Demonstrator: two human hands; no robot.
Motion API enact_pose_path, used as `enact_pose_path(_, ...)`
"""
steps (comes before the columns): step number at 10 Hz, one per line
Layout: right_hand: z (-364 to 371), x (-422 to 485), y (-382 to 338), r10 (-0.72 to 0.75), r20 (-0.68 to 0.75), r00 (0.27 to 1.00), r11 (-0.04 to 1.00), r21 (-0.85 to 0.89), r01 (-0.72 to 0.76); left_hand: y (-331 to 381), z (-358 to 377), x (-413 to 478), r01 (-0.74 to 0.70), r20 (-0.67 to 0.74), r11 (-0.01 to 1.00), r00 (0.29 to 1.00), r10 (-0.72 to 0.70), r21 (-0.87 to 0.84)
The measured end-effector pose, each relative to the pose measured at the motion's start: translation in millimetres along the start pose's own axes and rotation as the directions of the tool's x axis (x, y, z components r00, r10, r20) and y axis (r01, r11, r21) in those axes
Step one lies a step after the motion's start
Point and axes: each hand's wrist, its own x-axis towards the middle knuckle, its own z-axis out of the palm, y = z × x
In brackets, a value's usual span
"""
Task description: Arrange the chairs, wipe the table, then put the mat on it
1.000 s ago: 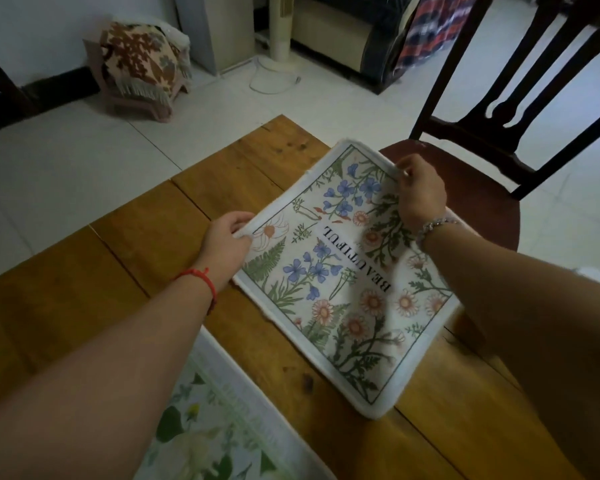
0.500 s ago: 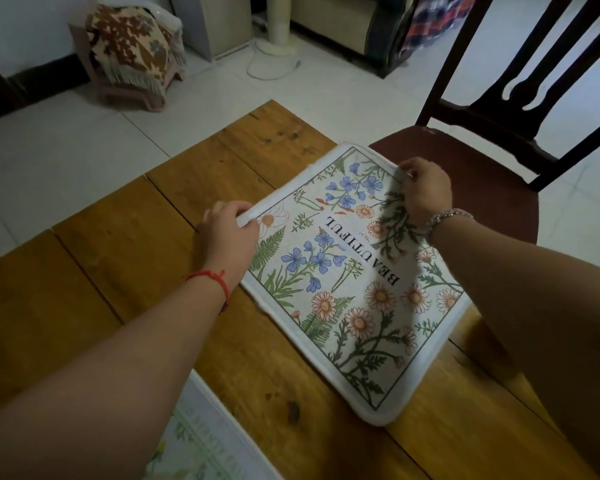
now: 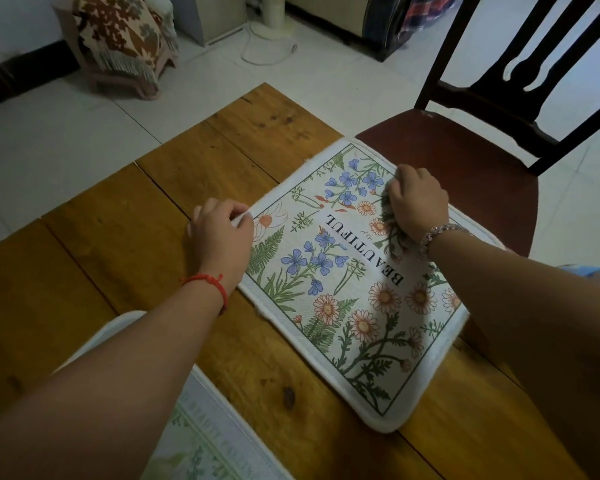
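head view: one wooden desk [image 3: 118,244] carried two mats. the floral mat [image 3: 343,271], printed with the word "beautiful" upside down to the camera, lay flat on the desk's far right part, set at an angle to the planks. a second mat [image 3: 205,445] with a pale green print lay near the bottom left. two hands were on the floral mat. the left hand [image 3: 219,233] was at its left edge, fingers [image 3: 219,206] curled and pinching the white border. the right hand [image 3: 418,202] was at its far right side, fingers [image 3: 404,176] curled round a small bunch of the fabric. each wrist had one band: a red string [image 3: 210,282] on the left and a beaded bracelet [image 3: 437,232] on the right. one dark wooden chair [image 3: 465,161] stood just beyond the desk's right side, its seat close behind the mat. on the tiled floor well beyond the desk stood one pink stool [image 3: 125,77] under a fringed patterned cloth, and one white pedestal base [image 3: 274,15] with a loose cord. the left forearm covered much of the second mat and the frame cut off the rest. the right forearm hid the floral mat's right corner and the desk edge there. the chair's back ran out of frame at the top, and the furniture at the top edge was too cropped to make out.
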Motion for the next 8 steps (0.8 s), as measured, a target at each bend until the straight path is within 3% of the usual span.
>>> enact_pose_path(4, 2.8, -14.1, 1.9, -0.058, 0.159, 0.986, 0.991, -0.106, 0.076, -7.2, -6.4, -8.7, -0.082, 0.011, 0.994, 0.997, 0.082, 0.071)
enact_pose_path(6, 2.5, -21.6, -1.0, -0.075, 0.151, 0.986, 0.985, -0.141, 0.096, -11.9, -17.5, -17.6, -0.111, 0.037, 0.992, 0.993, 0.109, 0.052)
enact_pose_path(8, -13.0, -40.0, -15.9, -0.097, 0.034, 0.995, 0.995, -0.035, 0.098, -8.1, -34.3, -26.5, -0.045, 0.0, 0.992, 0.999, 0.045, -0.115)
